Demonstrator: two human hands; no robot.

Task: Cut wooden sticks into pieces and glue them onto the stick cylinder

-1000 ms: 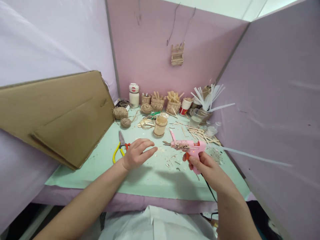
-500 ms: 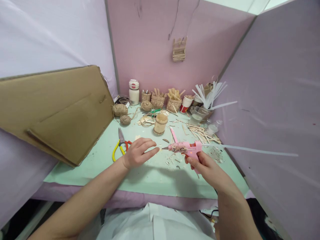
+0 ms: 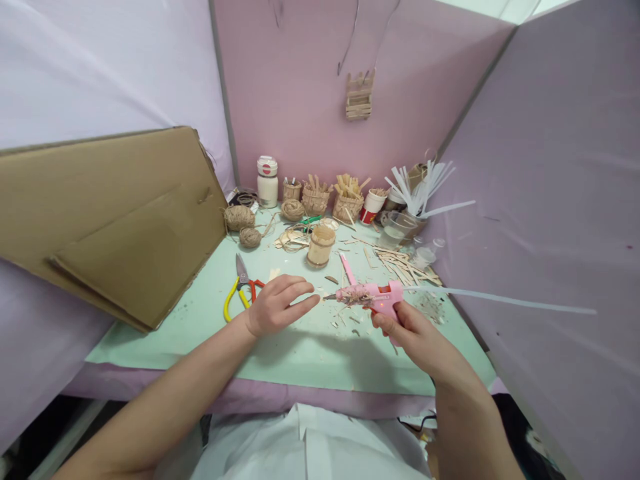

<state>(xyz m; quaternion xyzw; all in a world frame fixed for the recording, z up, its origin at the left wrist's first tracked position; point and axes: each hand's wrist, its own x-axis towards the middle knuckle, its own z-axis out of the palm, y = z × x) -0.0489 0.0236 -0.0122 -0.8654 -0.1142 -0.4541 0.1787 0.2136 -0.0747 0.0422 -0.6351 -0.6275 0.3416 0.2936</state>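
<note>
My right hand [image 3: 413, 333] is closed round the grip of a pink hot glue gun [image 3: 370, 295]. Its nozzle points left and a long translucent glue stick [image 3: 500, 300] juts out of its back to the right. My left hand [image 3: 275, 307] hovers just above the green mat [image 3: 300, 353], fingers apart and stretched toward the nozzle, a few centimetres short of it. I see nothing in that hand. Small wood chips lie on the mat under the gun.
Yellow-handled scissors [image 3: 240, 287] lie left of my left hand. A small wooden stick cup [image 3: 321, 245] stands behind, with twine balls [image 3: 239, 217], a white jar [image 3: 267, 181], little baskets, a plastic cup [image 3: 395, 230] and loose sticks [image 3: 405, 267]. Cardboard [image 3: 115, 220] leans at the left.
The glue gun has moved left and slightly down, bringing its nozzle closer to my left fingertips. My left hand has barely shifted.
</note>
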